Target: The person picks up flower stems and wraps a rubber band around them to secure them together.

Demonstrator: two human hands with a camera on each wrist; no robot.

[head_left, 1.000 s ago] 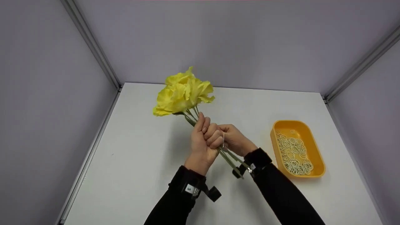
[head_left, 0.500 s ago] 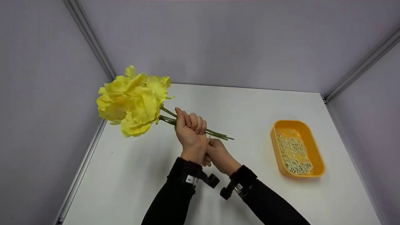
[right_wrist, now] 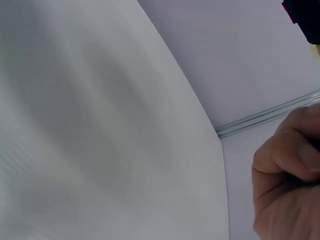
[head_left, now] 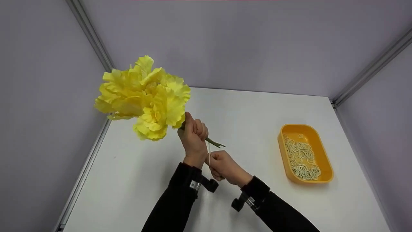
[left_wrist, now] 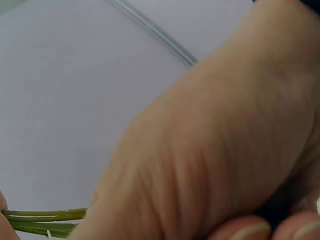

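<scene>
My left hand (head_left: 193,137) grips the green stems (head_left: 215,142) of a bunch of yellow flowers (head_left: 145,96), held above the white table with the blooms up and to the left. Just below it, my right hand (head_left: 222,166) pinches a thin pale rubber band (head_left: 209,154) stretched up towards the stems. In the left wrist view the left hand (left_wrist: 220,150) fills the frame and the stems (left_wrist: 45,220) show at the lower left. The right wrist view catches only curled fingers (right_wrist: 287,175) at its right edge.
An orange tray (head_left: 323,153) holding several pale rubber bands (head_left: 301,158) sits on the white table (head_left: 257,109) to the right. Grey walls with metal corner rails enclose the table at the back and both sides.
The bunch swung from upright-centre to the left and then lifted, stems now pointing right. My right hand dropped below the left hand and drew the band downward.
</scene>
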